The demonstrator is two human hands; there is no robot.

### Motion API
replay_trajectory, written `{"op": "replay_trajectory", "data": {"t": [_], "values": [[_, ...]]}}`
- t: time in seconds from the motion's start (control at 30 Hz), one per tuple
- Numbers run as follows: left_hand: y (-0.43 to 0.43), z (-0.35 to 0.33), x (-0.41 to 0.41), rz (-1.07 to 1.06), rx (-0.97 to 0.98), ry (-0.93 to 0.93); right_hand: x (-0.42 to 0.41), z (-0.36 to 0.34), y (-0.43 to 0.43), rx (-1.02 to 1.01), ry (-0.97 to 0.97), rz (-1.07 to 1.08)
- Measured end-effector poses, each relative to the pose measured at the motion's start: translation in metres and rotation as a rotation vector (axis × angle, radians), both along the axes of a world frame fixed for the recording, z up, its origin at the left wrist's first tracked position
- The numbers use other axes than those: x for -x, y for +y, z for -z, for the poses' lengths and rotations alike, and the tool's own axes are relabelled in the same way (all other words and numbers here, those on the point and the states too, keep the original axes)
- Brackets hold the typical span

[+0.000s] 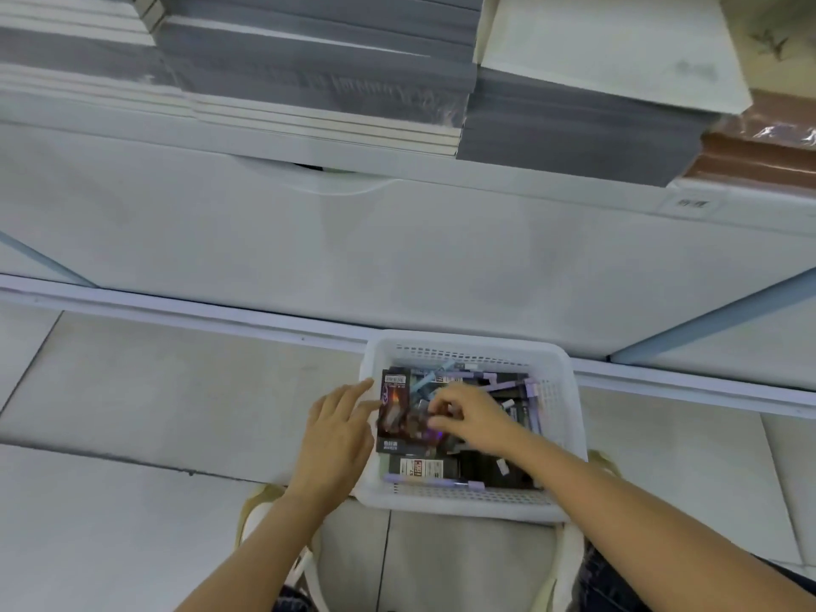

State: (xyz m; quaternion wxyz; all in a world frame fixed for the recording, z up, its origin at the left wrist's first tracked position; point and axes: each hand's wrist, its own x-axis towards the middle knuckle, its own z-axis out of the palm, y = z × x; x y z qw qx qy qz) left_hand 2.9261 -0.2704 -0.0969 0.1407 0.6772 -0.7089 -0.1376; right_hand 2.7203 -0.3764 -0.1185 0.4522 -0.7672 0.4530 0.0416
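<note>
White plastic basket (468, 343) sits near-centre, just near of the shelf base, on top of a pale tote bag (441, 549) with yellowish handles.

Contents: dark card packs and purple pens (468, 371) in a loose pile. One more purple pen (435, 481) lies along the near wall.

The thing in hand is a dark card pack (397, 419) with a flame graphic. It lies flat on top of the pile in the left half of the basket, its left edge against the left wall.

Left hand (338, 435): released, fingers straight, reaching over the left rim. The fingertips touch the pack's left edge.

Right hand (477, 417): inside the basket, fingers and thumb curled, pinching the pack at its right side. The contact point is a bit blurred. The forearm crosses the near-right rim.

Surroundings: a white shelf front (397, 249) fills the middle and far field. Stacks of grey-covered books (309, 72) stand on it far left to centre, with a shrink-wrapped brown stack (759, 148) far right. Tiled floor (132, 390) on the left.
</note>
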Motion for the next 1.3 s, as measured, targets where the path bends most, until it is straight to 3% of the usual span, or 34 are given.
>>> {"op": "replay_trajectory", "data": {"t": [0.07, 0.13, 0.23, 0.27, 0.33, 0.43, 0.53, 0.63, 0.77, 0.87, 1.13, 1.3], "values": [[-0.01, -0.008, 0.002, -0.148, 0.055, 0.116, 0.007, -0.013, -0.012, -0.072, -0.132, 0.213], [-0.022, -0.016, 0.009, -0.341, -0.023, 0.382, 0.011, -0.023, -0.017, -0.147, -0.256, 0.353], [-0.034, -0.024, 0.027, -0.461, -0.386, 1.13, 0.004, -0.029, -0.01, -0.257, -0.336, 0.321], [-0.036, -0.023, 0.033, -0.48, -0.437, 1.301, 0.0, -0.029, -0.007, -0.286, -0.348, 0.284], [-0.035, -0.021, 0.036, -0.565, -0.418, 1.436, -0.007, -0.028, -0.003, -0.331, -0.355, 0.224], [-0.031, -0.014, 0.022, -0.715, -0.351, 1.427, -0.008, -0.025, -0.008, -0.182, -0.261, 0.18], [-0.029, -0.01, 0.007, -0.791, -0.387, 1.439, 0.004, -0.014, -0.014, 0.064, 0.015, 0.14], [-0.028, -0.008, 0.007, -0.755, -0.447, 1.372, 0.015, 0.006, -0.004, 0.091, 0.293, -0.072], [-0.029, -0.005, 0.009, -0.71, -0.456, 1.33, 0.018, 0.02, 0.002, 0.084, 0.326, -0.139], [-0.03, -0.003, 0.008, -0.708, -0.441, 1.328, 0.024, 0.019, -0.007, 0.047, 0.243, -0.169], [-0.031, 0.0, 0.009, -0.77, -0.351, 1.292, 0.041, 0.0, -0.027, -0.205, -0.171, 0.269], [-0.033, -0.001, 0.009, -0.769, -0.364, 1.326, 0.027, -0.005, -0.021, -0.378, -0.352, 0.354]]}}
